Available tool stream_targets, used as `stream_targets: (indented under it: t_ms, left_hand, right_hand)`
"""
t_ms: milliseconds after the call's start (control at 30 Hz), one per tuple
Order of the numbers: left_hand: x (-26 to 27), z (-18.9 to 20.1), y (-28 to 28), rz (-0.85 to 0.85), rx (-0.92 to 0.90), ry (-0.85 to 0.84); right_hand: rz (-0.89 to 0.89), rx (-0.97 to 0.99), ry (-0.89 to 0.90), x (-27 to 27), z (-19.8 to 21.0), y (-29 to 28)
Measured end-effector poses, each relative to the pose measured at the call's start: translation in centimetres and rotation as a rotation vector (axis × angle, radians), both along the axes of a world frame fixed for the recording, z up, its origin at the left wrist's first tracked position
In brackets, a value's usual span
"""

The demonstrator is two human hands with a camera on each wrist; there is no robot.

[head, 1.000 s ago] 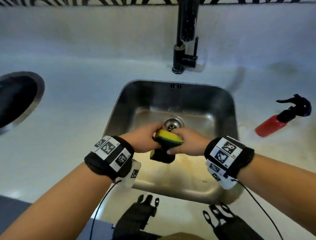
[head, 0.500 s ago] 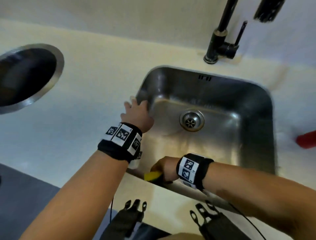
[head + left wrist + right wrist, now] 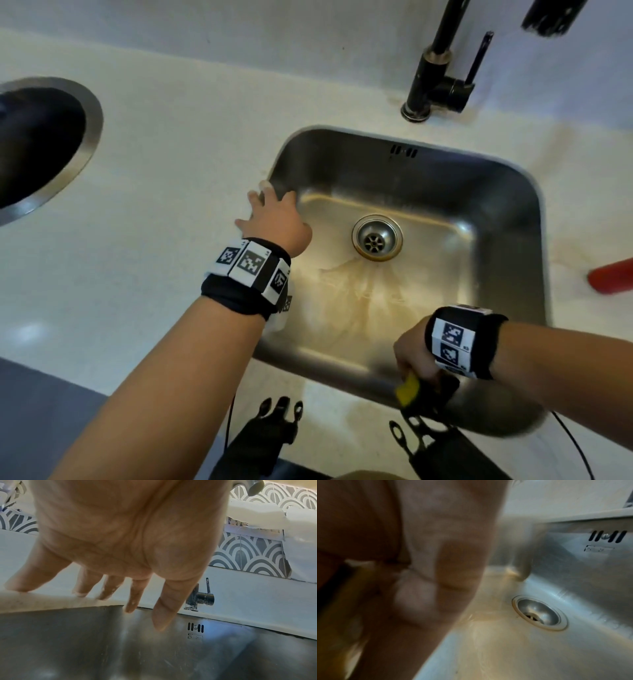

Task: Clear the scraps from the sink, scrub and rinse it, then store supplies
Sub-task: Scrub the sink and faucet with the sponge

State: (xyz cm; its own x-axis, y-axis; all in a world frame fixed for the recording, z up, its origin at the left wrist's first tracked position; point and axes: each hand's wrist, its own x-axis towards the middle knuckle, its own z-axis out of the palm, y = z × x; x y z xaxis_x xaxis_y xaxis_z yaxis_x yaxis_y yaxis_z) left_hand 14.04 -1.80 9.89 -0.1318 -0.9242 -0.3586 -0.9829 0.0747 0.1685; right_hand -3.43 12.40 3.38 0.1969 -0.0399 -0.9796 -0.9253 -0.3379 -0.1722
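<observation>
Steel sink (image 3: 507,212), seen from above, set in a pale countertop (image 3: 164,178). The left hand (image 3: 274,222) lies over the sink's left rim near the far-left corner, fingers (image 3: 132,595) spread and straight; in the left wrist view the outer fingertips rest on the countertop edge while the index finger and thumb reach past the rim over the inner wall. It holds nothing.

The right hand (image 3: 412,349) is at the near wall of the basin, towards the near-right corner, its fingers curled round a yellow sponge (image 3: 408,389) with a dark scouring side. The sponge is pressed against the near wall just below the rim. In the right wrist view the hand (image 3: 423,574) is blurred and the sponge shows only as a yellow smear (image 3: 342,601) at lower left.

The basin floor is open between the two hands: the drain (image 3: 376,238) sits at its centre, with a pale brownish film spreading from the drain towards the near wall. Overflow slots (image 3: 404,151) mark the far wall.

A black tap (image 3: 435,85) stands on the countertop behind the far-right corner. A round steel-rimmed opening (image 3: 90,137) is set in the countertop well to the left. A red bottle (image 3: 613,275), cut off by the frame edge, lies to the right of the sink.
</observation>
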Motion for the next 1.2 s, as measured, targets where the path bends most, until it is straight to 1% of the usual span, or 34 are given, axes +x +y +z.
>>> stream_targets:
  t_ms: [67,100,133,167,233,300,367,433,533,600,633,733,800,833,933,967,1033,1067,1133,1200]
  left_hand:
    - [0.1,0.1,-0.3,-0.001,-0.005,0.021]
    - [0.3,0.2,-0.5,0.004,-0.008,0.040]
    - [0.6,0.3,-0.8,0.010,-0.012,0.065]
    - [0.9,0.5,-1.1,0.011,-0.018,0.093]
    - [1.5,0.9,-1.7,0.012,-0.029,0.148]
    - [1.9,1.5,-2.1,0.030,-0.035,0.190]
    - [2.3,1.7,-2.8,0.027,-0.050,0.208]
    - [2.8,1.5,-3.5,0.024,-0.068,0.207]
    - [3.3,1.2,-3.9,0.006,-0.074,0.188]
    - [3.4,1.3,-3.8,-0.041,-0.095,0.188]
    - [3.4,1.3,-3.8,-0.053,-0.098,0.194]
    - [3.3,1.5,-3.7,-0.053,-0.124,0.166]
    - [3.3,1.3,-3.7,-0.065,-0.141,0.134]
    - [3.4,1.3,-3.6,-0.070,-0.142,0.128]
    - [3.6,1.2,-3.8,-0.066,-0.128,0.130]
    - [3.7,1.3,-4.0,-0.061,-0.121,0.129]
    - [3.8,1.3,-4.2,-0.057,-0.117,0.136]
    - [3.7,1.3,-4.2,-0.060,-0.115,0.143]
    - [3.7,1.3,-4.0,-0.068,-0.128,0.152]
    - [3.5,1.3,-3.9,-0.059,-0.136,0.147]
  right_hand:
    - [-0.029,0.005,0.032,0.4,0.7,-1.6]
    - [-0.087,-0.053,0.014,0.5,1.1,-2.8]
    - [-0.187,-0.158,-0.026,0.5,1.1,-4.4]
    - [-0.323,-0.279,-0.092,0.4,1.1,-6.1]
    - [-0.541,-0.567,-0.208,0.2,0.8,-9.4]
    - [-0.684,-0.842,-0.219,0.2,-0.3,-12.5]
    - [-0.815,-1.018,-0.200,0.5,-1.7,-16.0]
    - [-0.923,-1.114,-0.173,0.8,-3.3,-19.1]
    - [-1.082,-1.200,-0.112,1.2,-5.5,-22.4]
    - [-1.208,-1.202,-0.134,2.1,-6.5,-23.9]
    - [-1.244,-1.184,-0.157,2.7,-7.0,-24.5]
    - [-1.228,-1.087,-0.277,5.7,-8.9,-25.3]
    - [-1.191,-1.094,-0.368,7.7,-9.9,-24.8]
    - [-1.163,-1.086,-0.364,8.6,-9.9,-24.3]
    - [-0.931,-1.069,-0.291,10.0,-9.8,-22.1]
    - [-0.890,-1.055,-0.330,10.4,-9.8,-20.9]
    - [-0.797,-0.976,-0.427,11.2,-9.7,-17.9]
    - [-0.725,-0.910,-0.447,11.8,-9.6,-16.1]
    - [-0.594,-0.746,-0.431,13.2,-8.7,-12.6]
    - [-0.518,-0.615,-0.405,14.4,-7.8,-10.1]
